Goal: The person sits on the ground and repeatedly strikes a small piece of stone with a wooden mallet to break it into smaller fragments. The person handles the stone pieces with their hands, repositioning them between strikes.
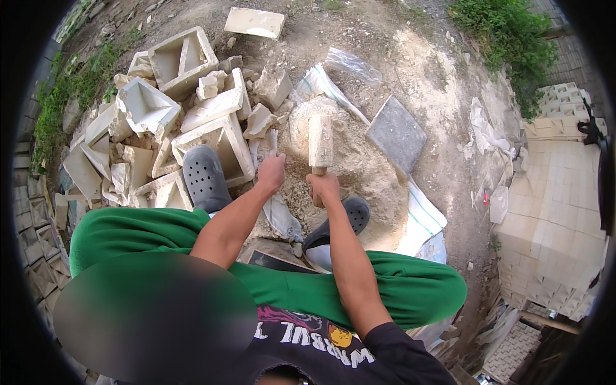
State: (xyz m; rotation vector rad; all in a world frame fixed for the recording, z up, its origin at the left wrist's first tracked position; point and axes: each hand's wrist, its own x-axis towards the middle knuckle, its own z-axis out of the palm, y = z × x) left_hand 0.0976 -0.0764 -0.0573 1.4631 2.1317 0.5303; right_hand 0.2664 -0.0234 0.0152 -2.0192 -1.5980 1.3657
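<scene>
A big heap of broken pale blocks [165, 122] sits on the left, some hollow like boxes. Beside it is a crumbly mound [362, 173]. There, a fat mallet [321, 142] points straight away from the right hand [325, 187], fingers curled round its handle. Just left, the left hand [272, 173] pinches a thin tool [274, 138], pointing away too.

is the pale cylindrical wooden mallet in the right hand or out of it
The mallet is in it: the right hand is wrapped around its handle.
</scene>
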